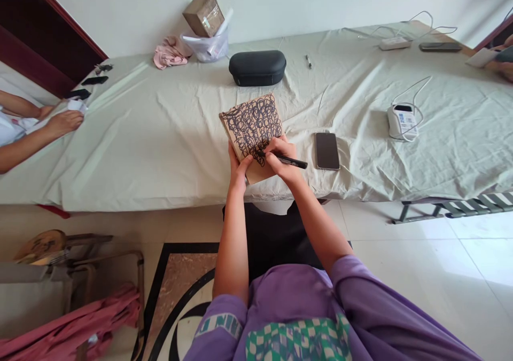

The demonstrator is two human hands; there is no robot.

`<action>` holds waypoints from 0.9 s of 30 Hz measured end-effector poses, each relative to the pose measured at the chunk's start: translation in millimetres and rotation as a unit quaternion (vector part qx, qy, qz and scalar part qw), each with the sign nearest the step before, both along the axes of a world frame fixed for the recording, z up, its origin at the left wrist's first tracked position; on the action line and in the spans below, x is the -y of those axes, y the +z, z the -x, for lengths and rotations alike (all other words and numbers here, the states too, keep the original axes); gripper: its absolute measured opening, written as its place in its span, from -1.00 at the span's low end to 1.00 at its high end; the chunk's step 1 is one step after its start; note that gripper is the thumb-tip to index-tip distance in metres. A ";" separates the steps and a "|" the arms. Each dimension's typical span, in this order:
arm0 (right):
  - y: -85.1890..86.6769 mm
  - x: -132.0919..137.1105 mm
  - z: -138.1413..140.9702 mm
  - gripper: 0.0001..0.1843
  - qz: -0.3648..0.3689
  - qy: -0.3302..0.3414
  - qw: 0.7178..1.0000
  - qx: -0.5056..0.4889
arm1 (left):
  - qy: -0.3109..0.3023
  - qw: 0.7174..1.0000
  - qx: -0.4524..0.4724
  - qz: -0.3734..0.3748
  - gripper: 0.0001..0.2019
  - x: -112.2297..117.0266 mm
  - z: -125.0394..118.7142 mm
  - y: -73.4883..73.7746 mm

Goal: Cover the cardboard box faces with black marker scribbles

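Observation:
A brown cardboard box [256,123], its upper face covered in black looping scribbles, is tilted at the table's front edge. My left hand [239,170] grips its lower left corner, thumb on the top face and fingers down the side. In my right hand [282,157] is a black marker pen [294,162], its tip at the scribbles near the lower middle of the face. The strip of cardboard nearest me is bare. Part of the box's right side is hidden behind my right hand.
On the cloth-covered table [180,152] lie a phone [327,151], a black case [257,68], a pen cap [308,61] and a white device with a cable [403,120]. A plastic tub [208,46] holds a small carton [203,15]. Another person's hands [66,122] are at the left.

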State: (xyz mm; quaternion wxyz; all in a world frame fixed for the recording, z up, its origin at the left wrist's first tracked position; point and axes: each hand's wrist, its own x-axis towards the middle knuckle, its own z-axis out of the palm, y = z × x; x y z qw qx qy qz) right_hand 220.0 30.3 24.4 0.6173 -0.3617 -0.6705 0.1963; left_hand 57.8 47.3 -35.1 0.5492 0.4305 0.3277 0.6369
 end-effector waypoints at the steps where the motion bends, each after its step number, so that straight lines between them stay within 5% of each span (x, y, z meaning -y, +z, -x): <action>1: -0.5 4.5 -5.9 -0.86 0.012 -0.003 0.999 -0.043 | 0.017 0.999 -0.015 -0.025 0.10 -1.9 2.9 -2.7; 5: -12.7 14.0 -45.6 -0.57 0.070 -0.133 0.972 -0.180 | 0.058 0.991 -0.087 -0.083 0.47 -14.4 20.5 -13.8; 8: -31.7 -3.2 -79.4 -0.64 0.130 -0.201 0.962 -0.131 | 0.024 0.993 -0.097 -0.059 0.62 -23.6 30.1 -19.8; 12: -53.6 -47.9 -103.2 -0.76 0.194 -0.161 0.967 -0.022 | 0.017 0.996 -0.080 -0.029 0.56 -27.5 31.9 -22.6; 16: -56.3 -74.7 -108.4 -0.36 0.283 -0.043 0.954 -0.091 | 0.038 0.995 -0.083 -0.033 0.52 -27.8 30.9 -24.2; 20: -52.4 -76.6 -115.0 -0.58 0.317 0.056 0.934 -0.157 | 0.026 0.995 -0.090 -0.031 0.48 -28.0 32.5 -25.5; 22: -52.0 -76.8 -119.3 -0.61 0.317 0.052 0.941 -0.106 | 0.013 0.995 -0.095 -0.029 0.42 -27.2 33.2 -24.4; 24: -51.5 -78.9 -123.2 -0.56 0.322 -0.005 0.946 0.048 | 0.009 0.995 -0.098 -0.028 0.34 -26.2 33.3 -22.5; 27: -48.6 -82.9 -127.4 -0.53 0.306 -0.124 0.902 0.278 | 0.014 0.995 -0.098 -0.024 0.27 -25.7 32.8 -20.4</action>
